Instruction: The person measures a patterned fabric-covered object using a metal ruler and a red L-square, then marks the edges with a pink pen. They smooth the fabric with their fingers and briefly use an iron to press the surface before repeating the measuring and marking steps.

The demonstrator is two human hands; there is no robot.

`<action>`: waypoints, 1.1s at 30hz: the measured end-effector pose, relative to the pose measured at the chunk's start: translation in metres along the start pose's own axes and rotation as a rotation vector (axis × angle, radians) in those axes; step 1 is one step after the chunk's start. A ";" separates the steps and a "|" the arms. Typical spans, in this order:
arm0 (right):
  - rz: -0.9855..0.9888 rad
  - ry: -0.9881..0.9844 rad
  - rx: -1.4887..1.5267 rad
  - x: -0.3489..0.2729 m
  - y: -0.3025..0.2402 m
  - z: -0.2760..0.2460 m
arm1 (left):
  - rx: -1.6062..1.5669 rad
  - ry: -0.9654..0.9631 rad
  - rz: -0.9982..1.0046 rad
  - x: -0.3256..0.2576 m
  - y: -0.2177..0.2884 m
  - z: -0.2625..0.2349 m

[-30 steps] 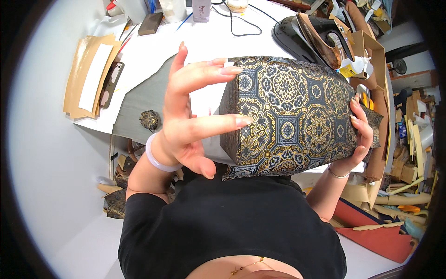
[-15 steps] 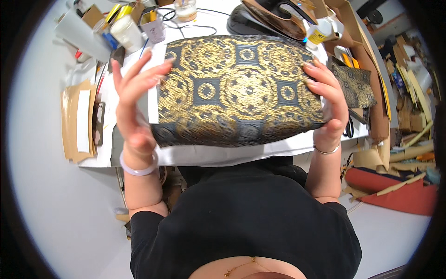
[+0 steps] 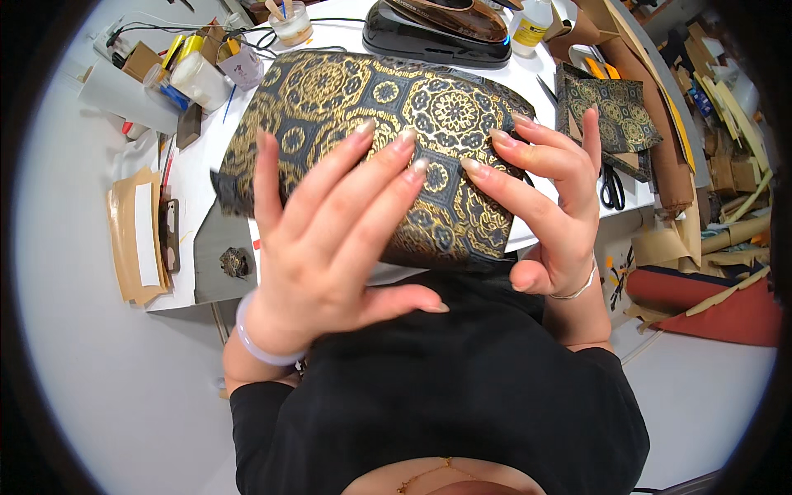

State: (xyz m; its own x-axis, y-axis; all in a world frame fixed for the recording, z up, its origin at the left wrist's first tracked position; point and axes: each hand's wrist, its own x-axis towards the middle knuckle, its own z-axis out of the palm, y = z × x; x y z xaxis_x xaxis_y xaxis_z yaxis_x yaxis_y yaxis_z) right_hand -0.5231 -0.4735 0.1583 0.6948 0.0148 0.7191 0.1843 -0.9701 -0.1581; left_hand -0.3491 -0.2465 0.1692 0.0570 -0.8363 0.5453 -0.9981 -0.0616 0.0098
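Observation:
A wide piece covered in black fabric with gold medallions (image 3: pixel 454 107) lies tilted over the front part of the white table (image 3: pixel 202 177), its near edge close to my body. My left hand (image 3: pixel 318 247) is spread over its near side, with the fingertips on the patterned top and the thumb apart. On the right end, the bent fingers of my right hand (image 3: pixel 557 194) touch the surface; that thumb stands away from the fingers. Whether the piece is solid or padded inside, I cannot tell. Part of its near side is hidden behind my left hand.
A dark iron (image 3: pixel 437 37) on its base stands at the back, beside a yellow-labelled bottle (image 3: pixel 530 29). Black scissors (image 3: pixel 612 188) and matching patterned fabric (image 3: pixel 615 120) lie right. Leftward are a white jar (image 3: pixel 200 81), a phone (image 3: pixel 172 235) and brown paper (image 3: pixel 124 235).
The piece has turned and shifted left. My left hand has gone from its left edge to lie over its top; my right hand's fingers have moved inward onto the surface.

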 end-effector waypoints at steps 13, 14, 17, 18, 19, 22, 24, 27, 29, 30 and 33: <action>-0.051 0.040 -0.072 -0.003 -0.040 -0.001 | -0.272 0.237 0.061 -0.008 0.013 0.011; -0.071 0.031 -0.085 -0.002 -0.040 -0.001 | -0.243 0.286 0.056 -0.012 0.016 0.016; -0.119 0.054 -0.052 0.003 -0.039 0.003 | -0.215 0.365 0.041 -0.023 0.015 0.023; -0.124 0.060 -0.041 0.005 -0.041 0.006 | -0.214 0.378 0.034 -0.025 0.012 0.022; -0.138 0.065 -0.028 0.008 -0.041 0.009 | -0.213 0.382 0.024 -0.028 0.008 0.021; -0.172 0.097 -0.038 0.018 -0.045 0.017 | -0.212 0.391 -0.005 -0.034 -0.001 0.016; -0.208 0.102 -0.045 0.023 -0.046 0.021 | -0.268 0.423 -0.036 -0.038 -0.004 0.014; -0.255 0.098 -0.016 0.031 -0.045 0.026 | -0.310 0.455 -0.077 -0.041 -0.010 0.015; -0.277 0.100 0.003 0.036 -0.045 0.030 | -0.312 0.468 -0.070 -0.042 -0.018 0.015; -0.283 0.115 0.020 0.040 -0.044 0.035 | -0.321 0.482 -0.073 -0.041 -0.022 0.016; -0.278 0.113 0.035 0.047 -0.042 0.039 | -0.298 0.496 -0.070 -0.038 -0.034 0.015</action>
State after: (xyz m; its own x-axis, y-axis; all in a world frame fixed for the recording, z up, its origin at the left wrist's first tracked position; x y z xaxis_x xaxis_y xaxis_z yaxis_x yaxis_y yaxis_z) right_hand -0.4707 -0.4222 0.1722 0.5325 0.2501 0.8087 0.3824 -0.9234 0.0337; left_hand -0.3171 -0.2209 0.1354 0.1757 -0.4762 0.8616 -0.9606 0.1085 0.2558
